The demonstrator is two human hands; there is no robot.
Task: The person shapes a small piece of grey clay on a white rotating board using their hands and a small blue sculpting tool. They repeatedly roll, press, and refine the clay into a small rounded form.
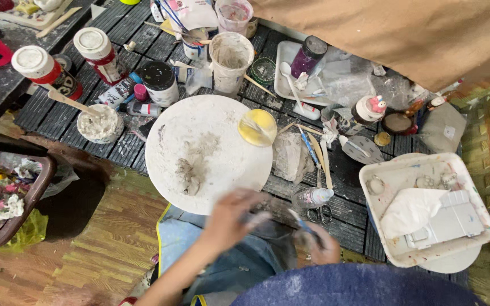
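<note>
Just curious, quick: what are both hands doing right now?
Left hand: closed on a small blurred object, kind cannot be told.
Right hand: closed, holding a thin brush.

At the bottom centre of the frame, the left hand (228,218) is hovering blurred over the near edge of a large round white board (208,153) smeared with grey clay, its fingers (254,217) seeming to be pinching something small. Just right of it, the right hand (320,245) is gripping a thin blue-handled tool (301,222). A round yellow lid (257,127) is lying on the board's upper right. A small bowl of white paste (100,123) with a wooden stick is sitting to the left on the dark slatted table (347,181). A white plastic tray (426,215) holding crumpled tissue is resting at the lower right.
</note>
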